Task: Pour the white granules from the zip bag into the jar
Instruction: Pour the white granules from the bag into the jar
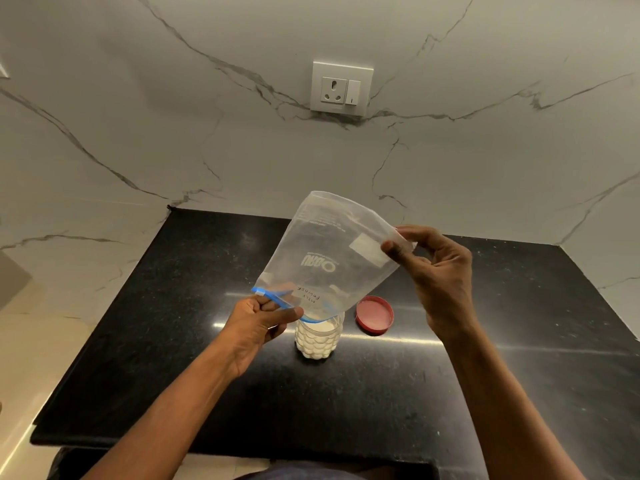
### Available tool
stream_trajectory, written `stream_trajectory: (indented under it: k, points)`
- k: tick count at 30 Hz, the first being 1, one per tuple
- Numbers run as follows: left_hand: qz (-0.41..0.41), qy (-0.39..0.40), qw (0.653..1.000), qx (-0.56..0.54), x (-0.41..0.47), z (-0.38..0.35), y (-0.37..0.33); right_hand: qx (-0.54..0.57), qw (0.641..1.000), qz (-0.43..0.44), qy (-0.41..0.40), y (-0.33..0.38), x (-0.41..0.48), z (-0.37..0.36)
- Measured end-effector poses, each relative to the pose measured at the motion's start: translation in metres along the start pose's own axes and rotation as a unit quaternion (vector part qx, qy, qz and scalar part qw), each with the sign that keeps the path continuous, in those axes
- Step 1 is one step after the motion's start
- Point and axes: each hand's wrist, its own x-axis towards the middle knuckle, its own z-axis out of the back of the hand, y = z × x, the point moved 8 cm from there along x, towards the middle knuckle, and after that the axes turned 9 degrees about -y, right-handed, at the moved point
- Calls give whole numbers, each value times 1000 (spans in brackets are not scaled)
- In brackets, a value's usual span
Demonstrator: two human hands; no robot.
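A clear zip bag (pixel 329 258) with a blue zip edge hangs upside down, its mouth resting on the rim of a small clear jar (pixel 317 339). White granules fill the jar nearly to its top. The bag looks almost empty, with only a thin white film near its mouth. My left hand (pixel 259 323) pinches the blue zip edge at the bag's lower left. My right hand (pixel 433 271) grips the bag's upturned bottom corner, raised above and to the right of the jar.
A red jar lid (pixel 375 315) lies upside down just right of the jar. Everything stands on a black stone counter (pixel 173 341) against a white marble wall with a power socket (pixel 342 87). The counter's front edge is close to me.
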Motion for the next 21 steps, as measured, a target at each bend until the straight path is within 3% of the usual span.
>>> stream_trajectory:
  k: [6,11,21]
  points:
    - [2,-2,1000,8,-1,2,2,-46,999,6,-18,-5,-2,9]
    - [9,-13,1000,16,0,4,3,-80,996,11,26,5,0,3]
    - [-17,4,999,39,-5,1,-2,-255,947,163,105,48,4,-35]
